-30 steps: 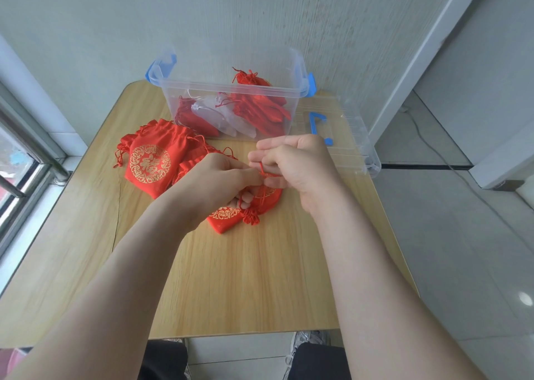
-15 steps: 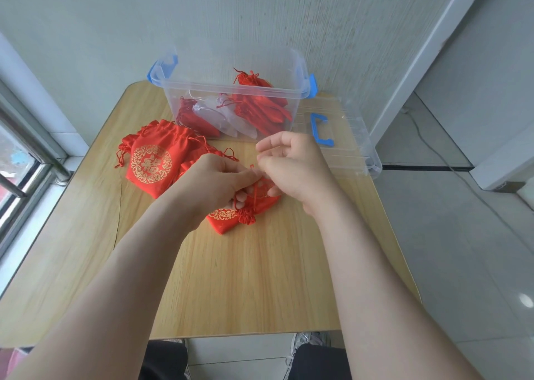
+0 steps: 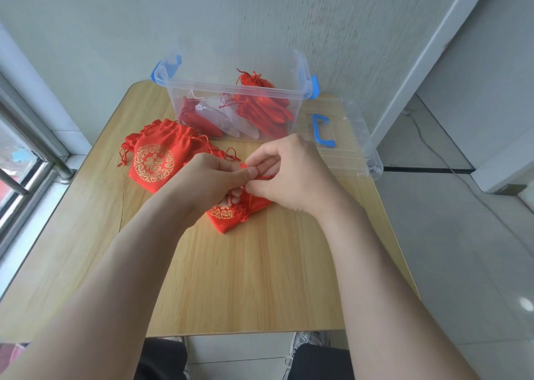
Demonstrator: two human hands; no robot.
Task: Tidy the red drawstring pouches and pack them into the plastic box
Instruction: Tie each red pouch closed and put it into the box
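Head view: the plastic box stands at the far edge of the table, with packed pouches inside it; just in front of the box, one small red pouch lies on the wood under both hands; the left hand pinches its red cord between thumb and fingers; the right hand, fingers curled, pinches the same cord; in front of the box to its left lies a heap of larger pouches; just beside the box on its right lies the clear lid.
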